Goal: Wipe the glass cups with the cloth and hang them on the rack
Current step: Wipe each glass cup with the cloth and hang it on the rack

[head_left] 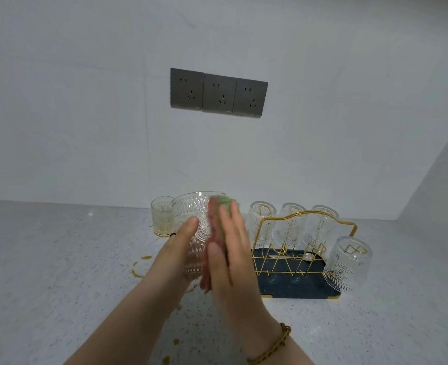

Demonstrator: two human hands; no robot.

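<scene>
While left hand (175, 250) grips the cup (190, 210), right hand (230, 248) presses cloth (213, 223) against it.

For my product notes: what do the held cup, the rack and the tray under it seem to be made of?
Cup: clear glass, see-through, with a raised pressed pattern. Rack: thin metal wire, it seems, glossy gold finish. Tray: dark blue, matte, lightly speckled; perhaps plastic, but the look leaves it open.
</scene>
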